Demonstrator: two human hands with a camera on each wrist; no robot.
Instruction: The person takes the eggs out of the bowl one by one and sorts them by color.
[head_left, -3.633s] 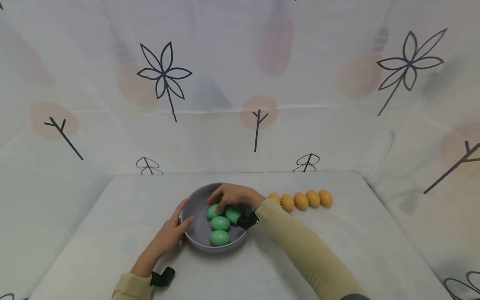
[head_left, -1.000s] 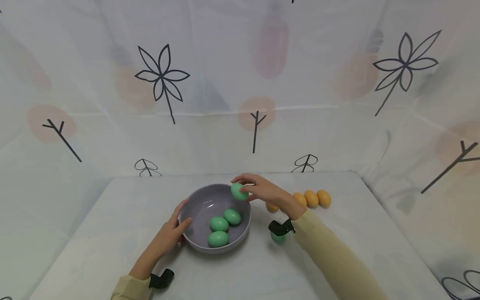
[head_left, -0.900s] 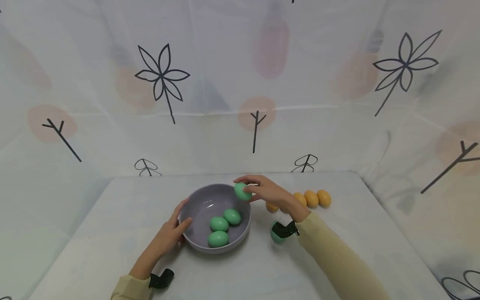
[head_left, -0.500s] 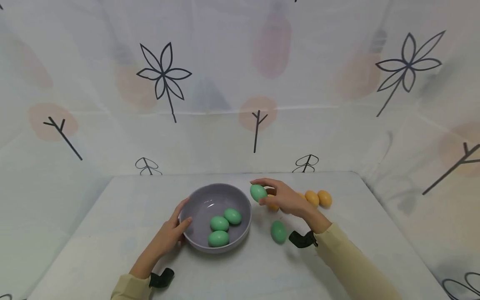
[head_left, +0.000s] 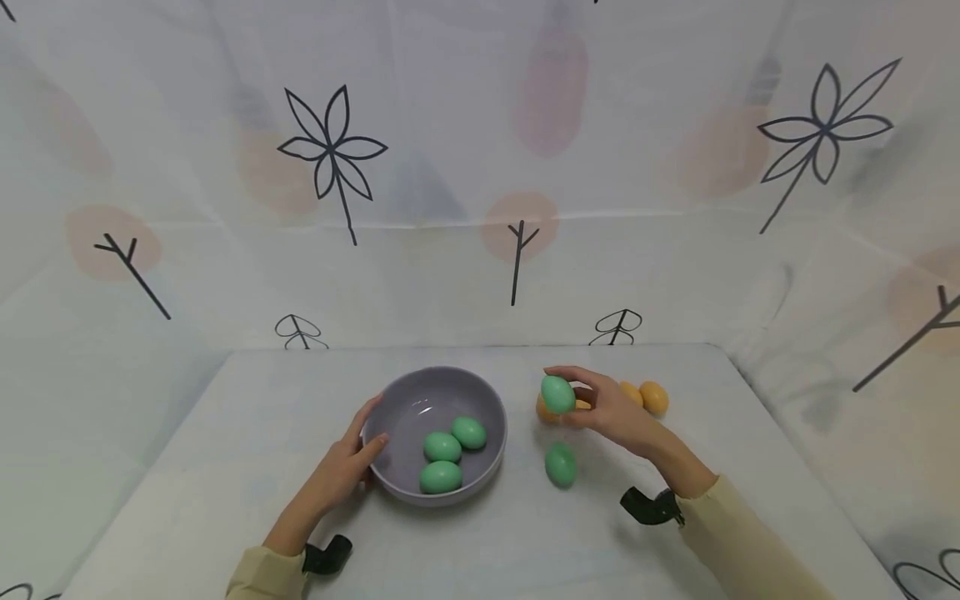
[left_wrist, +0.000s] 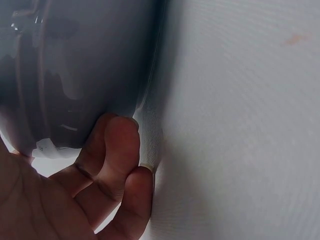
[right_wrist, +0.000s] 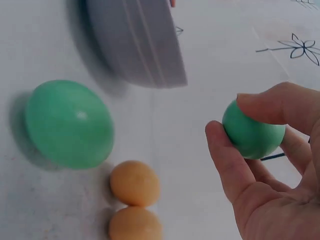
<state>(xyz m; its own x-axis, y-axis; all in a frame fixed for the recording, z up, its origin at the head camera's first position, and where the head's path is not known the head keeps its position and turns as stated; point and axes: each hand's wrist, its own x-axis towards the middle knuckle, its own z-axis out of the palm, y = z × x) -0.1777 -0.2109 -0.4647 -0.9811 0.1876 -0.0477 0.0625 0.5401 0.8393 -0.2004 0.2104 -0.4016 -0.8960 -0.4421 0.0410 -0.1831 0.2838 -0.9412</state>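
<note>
To the left of the grey bowl point(head_left: 396, 417), the left hand point(head_left: 337, 468) grips its wall, thumb over the rim and fingers curled against the outside. On the bowl's right, clear of its rim, the right hand point(head_left: 611, 410) pinches a held egg point(head_left: 558, 394), green, thumb and fingers parted only by its width; it appears raised off the table point(head_left: 487, 550). Inside the bowl lie three green eggs point(head_left: 441, 477). Right of the bowl, a loose green egg point(head_left: 561, 465) rests on the table, and beyond it sit orange eggs point(head_left: 654, 399), partly hidden by the right hand, so I cannot count them.

The step in hand looks to be setting an egg down outside the bowl; the next move probably calls for lowering it near the loose one and releasing gently, lest it roll.
</note>
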